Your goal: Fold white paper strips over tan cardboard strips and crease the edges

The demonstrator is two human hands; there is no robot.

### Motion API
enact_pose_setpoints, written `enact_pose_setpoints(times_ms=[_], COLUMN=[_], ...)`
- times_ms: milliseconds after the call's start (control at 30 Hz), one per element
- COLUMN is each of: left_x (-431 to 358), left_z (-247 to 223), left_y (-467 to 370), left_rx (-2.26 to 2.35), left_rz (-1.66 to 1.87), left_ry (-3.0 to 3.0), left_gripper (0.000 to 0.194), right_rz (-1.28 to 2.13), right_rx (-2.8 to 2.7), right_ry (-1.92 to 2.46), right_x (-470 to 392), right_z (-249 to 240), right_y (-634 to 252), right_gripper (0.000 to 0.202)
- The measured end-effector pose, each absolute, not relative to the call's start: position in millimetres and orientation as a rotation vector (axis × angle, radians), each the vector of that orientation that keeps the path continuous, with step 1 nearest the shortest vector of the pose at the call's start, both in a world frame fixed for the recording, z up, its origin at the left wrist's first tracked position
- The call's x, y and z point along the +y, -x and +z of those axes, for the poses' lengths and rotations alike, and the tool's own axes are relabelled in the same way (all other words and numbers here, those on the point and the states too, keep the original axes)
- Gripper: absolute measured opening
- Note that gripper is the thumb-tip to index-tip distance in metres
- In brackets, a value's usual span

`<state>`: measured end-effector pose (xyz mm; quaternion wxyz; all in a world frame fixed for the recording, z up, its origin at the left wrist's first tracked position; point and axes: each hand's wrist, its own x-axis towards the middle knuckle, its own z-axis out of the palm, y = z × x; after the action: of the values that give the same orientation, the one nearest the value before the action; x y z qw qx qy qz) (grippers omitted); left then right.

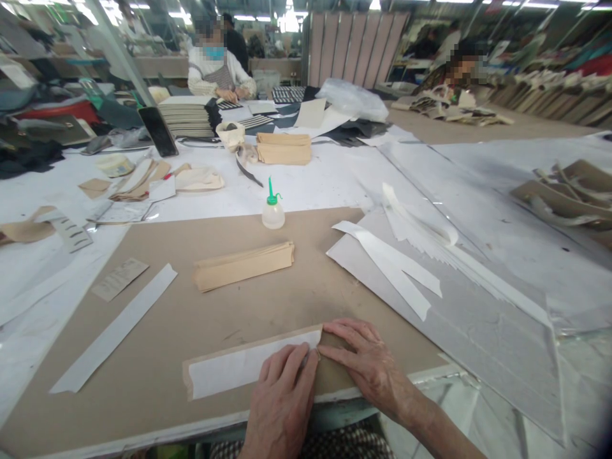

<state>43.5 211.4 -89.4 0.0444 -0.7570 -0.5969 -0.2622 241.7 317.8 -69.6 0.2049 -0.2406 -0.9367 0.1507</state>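
Near the table's front edge a white strip lies on a slightly larger tan piece, whose border shows around it. My left hand rests on the right part of the strip, fingers stretched out and pressing down. At the right end of both layers is my right hand, its fingers extended and touching that end. The left fingers cover part of the strip. Further back on the brown board lies a stack of tan pieces. A single white strip lies at the left.
Behind the tan stack stands a clear bottle with a green spout. More white strips lie on a grey sheet at the right. A phone leans upright farther back. A masked person works across the table.
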Motion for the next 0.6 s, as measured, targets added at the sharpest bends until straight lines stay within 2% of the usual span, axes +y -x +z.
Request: enact_pose_setpoints(times_ms=[133,300,600], left_x=[211.2,210.3,210.8], left_z=[-90.6,-90.1,-86.9], left_y=[-44.6,-44.1,-43.5], left_rx=[-1.818,-1.815,-1.805], left_rz=[-0.791,-0.8,-0.825], left_ry=[2.317,2.323,2.323], left_gripper=[0.032,0.033,0.036], right_rz=[0.382,0.336,0.292], right_rx=[-2.638,-2.684,-2.686], right_ry=[0.68,0.659,0.674], right_x=[315.9,315.3,316.9], right_z=[-69.6,-70.7,-71.6], right_y=[-241.2,-241.8,-240.1], right_gripper=[0.038,0.047,0.044])
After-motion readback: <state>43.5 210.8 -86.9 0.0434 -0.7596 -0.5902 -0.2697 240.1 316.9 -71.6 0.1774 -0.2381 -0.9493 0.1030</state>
